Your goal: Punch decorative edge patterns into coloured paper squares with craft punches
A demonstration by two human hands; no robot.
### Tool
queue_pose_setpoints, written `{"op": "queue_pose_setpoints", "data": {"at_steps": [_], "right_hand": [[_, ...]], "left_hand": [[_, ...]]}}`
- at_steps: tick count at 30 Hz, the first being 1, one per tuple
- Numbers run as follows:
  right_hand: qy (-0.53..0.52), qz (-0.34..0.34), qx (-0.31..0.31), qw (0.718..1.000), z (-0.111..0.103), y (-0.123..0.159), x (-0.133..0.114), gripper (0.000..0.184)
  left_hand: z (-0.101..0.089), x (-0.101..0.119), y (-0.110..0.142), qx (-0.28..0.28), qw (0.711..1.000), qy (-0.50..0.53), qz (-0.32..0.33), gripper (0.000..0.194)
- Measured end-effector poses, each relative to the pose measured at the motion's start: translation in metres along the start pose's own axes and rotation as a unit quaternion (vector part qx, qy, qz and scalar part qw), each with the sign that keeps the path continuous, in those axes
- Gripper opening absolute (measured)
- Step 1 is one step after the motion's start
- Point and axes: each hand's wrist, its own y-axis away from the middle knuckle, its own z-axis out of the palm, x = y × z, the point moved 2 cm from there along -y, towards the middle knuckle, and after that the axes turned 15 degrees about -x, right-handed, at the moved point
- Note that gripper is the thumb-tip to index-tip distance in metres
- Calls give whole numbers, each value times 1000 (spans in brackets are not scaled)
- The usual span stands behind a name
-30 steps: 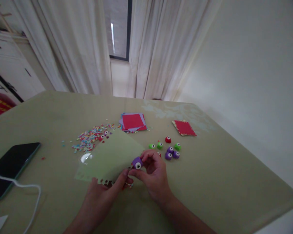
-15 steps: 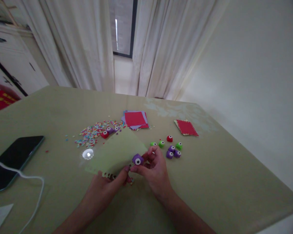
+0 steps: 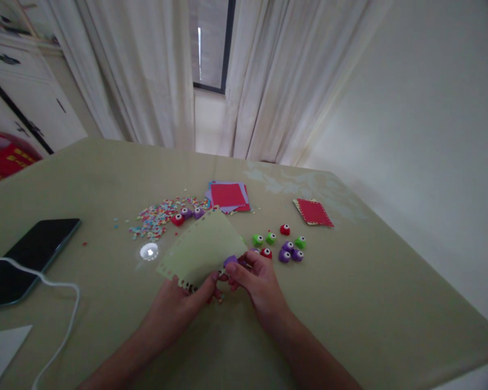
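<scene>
My left hand point(image 3: 174, 309) is closed on the near corner of a pale yellow-green sheet of paper point(image 3: 205, 244), whose edges carry rows of punched holes. In my right hand point(image 3: 262, 284) is a small purple craft punch point(image 3: 230, 261), held at the sheet's right-hand edge with the thumb pressed over it. My fingers hide most of the punch, so I cannot tell whether the paper is inside its slot. Just past my right hand sit several more punches: a red punch point(image 3: 285, 229), a green punch point(image 3: 300, 241) and a purple punch point(image 3: 284, 255) among them.
Punched paper confetti point(image 3: 156, 218) is scattered behind the sheet, beside a red punch point(image 3: 178, 219). Stacked coloured paper point(image 3: 228, 195) and a red punched-edge square point(image 3: 314, 212) lie farther back. To the left are a phone point(image 3: 32, 260), a white cable point(image 3: 57, 283) and a clear round object point(image 3: 149, 251).
The purple punch has turned so its eye no longer faces me, and my right thumb has moved onto it. The view has shifted slightly; my left hand still grips the paper.
</scene>
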Motion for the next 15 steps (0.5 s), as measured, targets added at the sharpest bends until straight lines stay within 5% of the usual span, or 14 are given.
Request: {"op": "queue_pose_setpoints", "data": {"at_steps": [15], "right_hand": [[39, 21, -30, 999, -1, 2, -11, 46]], "left_hand": [[2, 7, -1, -16, 999, 50, -15, 17]]}}
